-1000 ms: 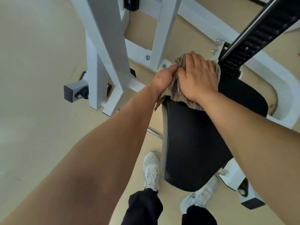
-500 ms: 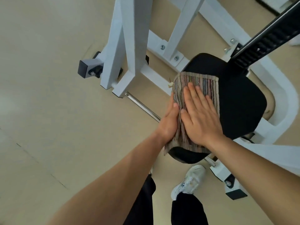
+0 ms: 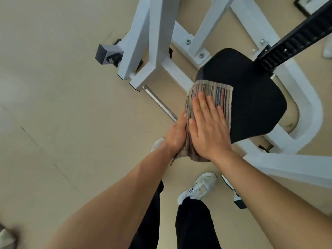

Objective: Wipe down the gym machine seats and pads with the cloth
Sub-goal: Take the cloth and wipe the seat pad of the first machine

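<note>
Both hands are on the striped cloth (image 3: pixel 212 90), which drapes over the seat's (image 3: pixel 251 97) near left edge. Our right hand (image 3: pixel 208 126) presses it flat, fingers straight and together. Our left hand (image 3: pixel 177 133) steadies the hanging part against the seat's side, and we cannot tell how its hidden fingers curl. We judge the wipe midway: next, sweep over the seat's bare right part.

White frame (image 3: pixel 156 42) and black rail (image 3: pixel 296 38) seemingly hem seat (image 3: pixel 251 97).

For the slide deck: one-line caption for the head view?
Wipe-down: right hand presses striped cloth flat on black seat, left hand against its side edge.
</note>
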Demonstrator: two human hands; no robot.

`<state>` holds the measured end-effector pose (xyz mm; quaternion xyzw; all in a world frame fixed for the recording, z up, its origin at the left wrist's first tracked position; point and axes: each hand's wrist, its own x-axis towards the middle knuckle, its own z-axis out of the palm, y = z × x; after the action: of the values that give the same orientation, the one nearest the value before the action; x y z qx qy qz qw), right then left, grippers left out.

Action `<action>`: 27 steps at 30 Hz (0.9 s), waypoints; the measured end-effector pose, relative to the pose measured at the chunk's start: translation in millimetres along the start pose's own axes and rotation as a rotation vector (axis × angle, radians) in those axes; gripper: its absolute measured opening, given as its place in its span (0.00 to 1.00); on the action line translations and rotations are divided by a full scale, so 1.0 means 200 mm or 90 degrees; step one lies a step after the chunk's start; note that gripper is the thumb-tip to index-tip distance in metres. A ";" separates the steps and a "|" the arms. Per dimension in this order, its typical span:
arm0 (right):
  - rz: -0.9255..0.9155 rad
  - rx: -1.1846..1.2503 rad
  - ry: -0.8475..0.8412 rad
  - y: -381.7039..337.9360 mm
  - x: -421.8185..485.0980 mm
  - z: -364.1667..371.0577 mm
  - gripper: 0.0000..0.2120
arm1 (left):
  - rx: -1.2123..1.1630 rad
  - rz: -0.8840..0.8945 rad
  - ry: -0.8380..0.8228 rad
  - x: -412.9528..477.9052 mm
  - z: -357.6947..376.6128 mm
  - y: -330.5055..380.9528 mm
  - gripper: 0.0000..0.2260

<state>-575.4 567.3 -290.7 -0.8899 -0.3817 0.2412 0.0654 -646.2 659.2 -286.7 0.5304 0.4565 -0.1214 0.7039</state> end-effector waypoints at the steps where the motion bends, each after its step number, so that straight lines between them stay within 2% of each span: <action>1: -0.037 -0.015 -0.001 -0.02 -0.06 0.01 0.30 | -0.023 -0.014 0.023 -0.06 0.01 -0.06 0.22; 3: -0.120 -0.056 -0.003 0.00 -0.16 0.04 0.29 | -0.073 -0.042 0.082 -0.18 0.07 -0.18 0.24; 5: -0.214 -0.112 -0.015 0.12 -0.24 0.06 0.29 | -0.105 0.004 0.122 -0.29 0.19 -0.25 0.20; 10: -0.408 -0.233 -0.012 0.40 -0.21 0.04 0.33 | -0.121 0.105 0.232 -0.31 0.38 -0.36 0.24; 12: -0.401 -0.233 0.029 0.35 -0.19 0.07 0.34 | -0.122 0.121 0.232 -0.27 0.32 -0.34 0.24; 14: -0.338 -0.206 0.084 0.23 -0.21 0.12 0.33 | -0.087 0.130 0.212 -0.21 0.20 -0.33 0.24; 19: -0.123 -0.106 0.165 -0.14 -0.16 0.21 0.28 | 0.057 0.055 0.052 0.02 -0.07 -0.09 0.21; 21: -0.126 -0.093 0.217 -0.11 -0.15 0.22 0.26 | 0.055 0.041 0.017 0.02 -0.06 -0.07 0.21; 25: -0.258 -0.121 0.318 0.14 -0.29 0.30 0.27 | 0.044 0.122 0.035 -0.14 0.06 -0.25 0.25; 27: -0.257 -0.128 0.339 0.29 -0.35 0.36 0.30 | 0.191 0.213 0.077 -0.22 0.10 -0.34 0.27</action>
<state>-614.0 471.8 -343.9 -0.8302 -0.5413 -0.0557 0.1209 -704.7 600.0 -296.5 0.7037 0.3803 -0.0380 0.5989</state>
